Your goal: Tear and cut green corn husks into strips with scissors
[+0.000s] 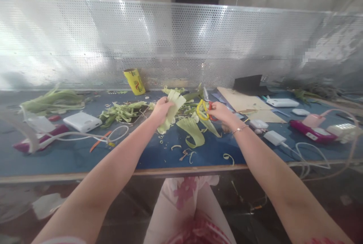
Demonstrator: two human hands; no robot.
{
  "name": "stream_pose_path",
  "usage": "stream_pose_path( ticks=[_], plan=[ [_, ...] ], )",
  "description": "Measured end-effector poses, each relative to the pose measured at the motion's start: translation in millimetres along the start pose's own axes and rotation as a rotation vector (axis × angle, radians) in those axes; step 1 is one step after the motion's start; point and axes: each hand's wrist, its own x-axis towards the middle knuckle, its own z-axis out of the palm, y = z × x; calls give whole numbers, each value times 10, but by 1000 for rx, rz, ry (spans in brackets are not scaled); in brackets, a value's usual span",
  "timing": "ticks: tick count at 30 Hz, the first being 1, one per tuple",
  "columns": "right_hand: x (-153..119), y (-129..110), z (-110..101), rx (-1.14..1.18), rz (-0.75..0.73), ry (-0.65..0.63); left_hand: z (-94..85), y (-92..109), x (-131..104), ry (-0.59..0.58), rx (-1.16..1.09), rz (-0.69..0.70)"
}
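My left hand (162, 108) is closed round a flat, pale green leaf strip (175, 104), held up over the table. My right hand (221, 111) has its fingers closed on the red loop of a pair of scissors with one yellow handle (202, 110) and one red handle. The scissor blades cannot be made out. Below and between the hands lies a wide curled green strip (193, 132). A heap of cut green strips (121, 112) spreads left of my left hand, partly over a thin metal frame.
Along the back of the blue table (159, 157) runs a perforated metal screen (159, 28). A yellow tube (135, 81) stands before it. White power banks (82, 122), cables and a magenta device (312, 131) lie at the sides. Cardboard (241, 98) lies behind my right hand.
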Motion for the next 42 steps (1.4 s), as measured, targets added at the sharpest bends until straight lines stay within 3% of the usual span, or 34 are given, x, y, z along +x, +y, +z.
stream_pose_path(
  ticks=[4,7,12,15,23,31,36,42],
  plan=[
    [-46,-96,69,-154,76,38,69,-10,-49,-114,-68,-70],
    [-67,-160,71,-165,26,55,113,0,-112,-158,-71,-50],
    [-76,-293,175,264,-149,100,195,49,-217,-166,-84,7],
    [-71,-387,307,469,-164,108,236,41,-243,-169,-117,14],
    [-67,-486,461,663,-140,83,276,-22,-281,-305,-123,-76],
    [-57,-429,547,553,-320,191,301,-89,-257,-195,-83,-65],
    [-21,-398,634,475,-299,186,322,-117,-254,-133,-85,-14],
    [-74,-441,570,462,-291,222,335,-118,-284,-119,81,33]
  ],
)
